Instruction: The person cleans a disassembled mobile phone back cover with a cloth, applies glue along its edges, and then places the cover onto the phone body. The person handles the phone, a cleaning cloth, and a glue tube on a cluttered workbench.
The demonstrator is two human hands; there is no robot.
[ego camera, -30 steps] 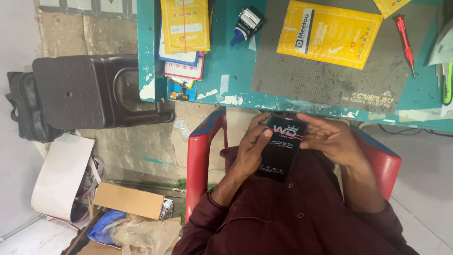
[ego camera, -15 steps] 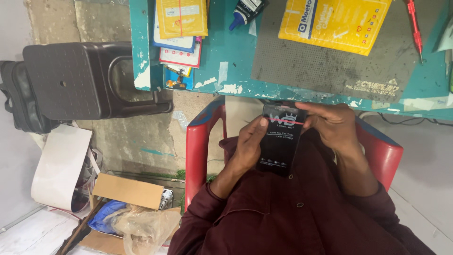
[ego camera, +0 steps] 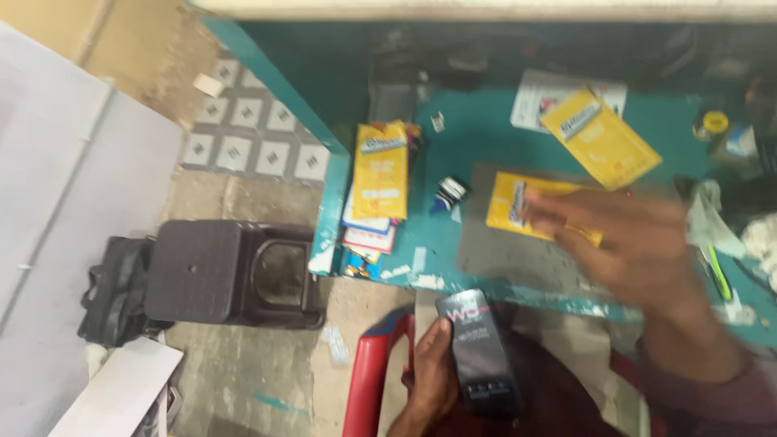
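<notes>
— down by the lap, below the teal table's chipped edge, the left hand is holding a black box upright, fingers wrapping one long side and clamping it. are you seeing that too?

— yes. the box is sitting over the dark red shirt, near the arm of the red chair, and only that one hand is gripping it.

— and the right hand?

— it is stretching out over the table, above the yellow packet lying on the grey mat. it is blurring badly, so i cannot tell whether those fingers are spreading or closing, or whether they are touching anything.

— what is lying around it?

— a second yellow packet further back, a small dark bottle just beside the mat, and a stack of yellow and coloured cards hanging near the table's left edge. a black stool is standing on the floor to the left.

— what is looking risky to you?

— my guess: the box is resting in a one-sided grip while the eyes are going to the table, so it could be tipping out and dropping between the knees. the quick reach could also be knocking the bottle over or nudging a packet off the mat.
</notes>
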